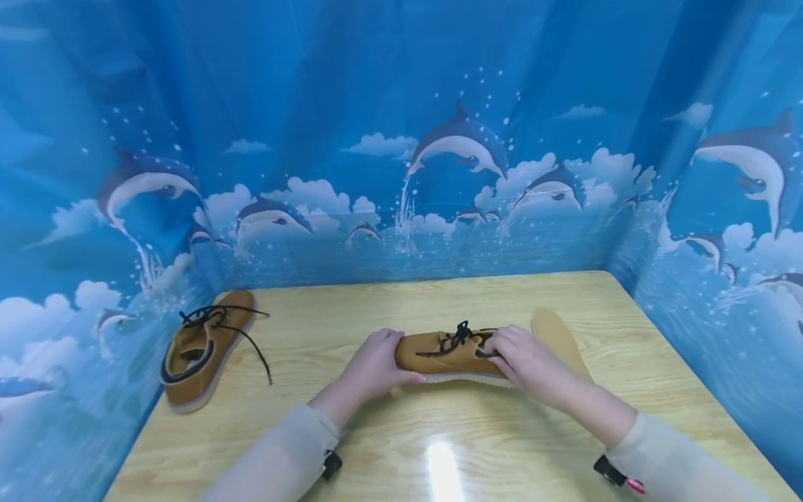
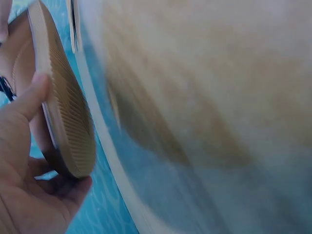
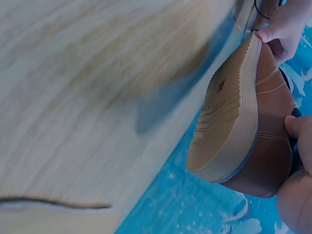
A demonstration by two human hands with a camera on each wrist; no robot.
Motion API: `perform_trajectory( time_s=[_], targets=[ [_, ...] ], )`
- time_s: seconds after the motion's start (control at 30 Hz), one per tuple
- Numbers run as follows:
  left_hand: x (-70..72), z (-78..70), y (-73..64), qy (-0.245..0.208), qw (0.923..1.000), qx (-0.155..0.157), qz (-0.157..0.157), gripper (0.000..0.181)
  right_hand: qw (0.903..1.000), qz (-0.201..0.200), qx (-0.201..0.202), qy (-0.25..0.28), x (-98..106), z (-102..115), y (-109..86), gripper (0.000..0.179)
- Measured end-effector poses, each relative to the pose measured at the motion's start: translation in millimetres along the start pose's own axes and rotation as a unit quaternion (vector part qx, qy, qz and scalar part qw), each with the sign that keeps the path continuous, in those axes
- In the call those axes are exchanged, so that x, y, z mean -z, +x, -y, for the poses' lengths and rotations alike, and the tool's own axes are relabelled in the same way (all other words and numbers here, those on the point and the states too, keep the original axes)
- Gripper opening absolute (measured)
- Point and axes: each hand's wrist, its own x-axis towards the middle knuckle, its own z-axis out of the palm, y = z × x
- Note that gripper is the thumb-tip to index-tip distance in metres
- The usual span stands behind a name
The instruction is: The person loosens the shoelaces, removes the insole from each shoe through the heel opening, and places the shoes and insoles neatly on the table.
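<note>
The held shoe [image 1: 420, 357], tan with black laces [image 1: 463, 333], is the container nearest the grip: its opening lies under the fingers of the right hand [image 1: 533, 366], which reach over the collar while the thumb presses the outside, so what is inside, beyond those fingertips, cannot be made out. The left hand [image 1: 374, 364] grips the opposite end, its thumb laid along the side edge of the sole [image 2: 68, 112] and its fingers wrapped round the toe. Both hands are closed only as far as the shoe's bulk allows, and between them it is held crosswise, toe to the left and heel to the right, raised above the table [image 1: 502, 453] with the ridged sole facing down. Both forearms come in from the near side and slant inward to the shoe, their pale sleeves [image 1: 285, 446] ending behind the wrists. Well to the left of the grip, a second tan shoe [image 1: 221, 348] stands upright, toe pointing away from the person; its opening shows a light inner lining, and its loose laces trail toward the left hand. Just beyond the right hand, a flat tan insole [image 1: 558, 336] lies on the table, outside either shoe.
</note>
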Motion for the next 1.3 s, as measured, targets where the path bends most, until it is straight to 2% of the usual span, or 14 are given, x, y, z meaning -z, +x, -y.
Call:
perform_trajectory(
  time_s=[0.17,0.3,0.73,1.13,1.3],
  targets=[
    [-2.2,2.3,-18.3,0.012,0.9993,0.035,-0.006,0.111,0.9995,0.020,0.009,0.023,-8,8,2.0,0.020],
    [-2.0,7.0,-26.7,0.026,0.9986,0.046,-0.005,0.113,0.9988,0.029,0.014,0.037,-16,14,2.4,0.019],
    [1.7,11.3,-48.3,0.062,0.9972,0.036,-0.024,0.109,0.9915,0.096,-0.020,0.085,-25,32,-0.2,0.011],
    [7.1,12.8,-61.9,0.074,0.9969,0.025,0.002,0.097,0.9860,0.116,-0.006,0.120,-25,38,0.3,0.009],
    [7.4,13.6,-65.0,0.058,0.9981,0.013,0.011,0.094,0.9838,0.119,0.004,0.133,-24,37,-1.1,0.009]
  ],
)
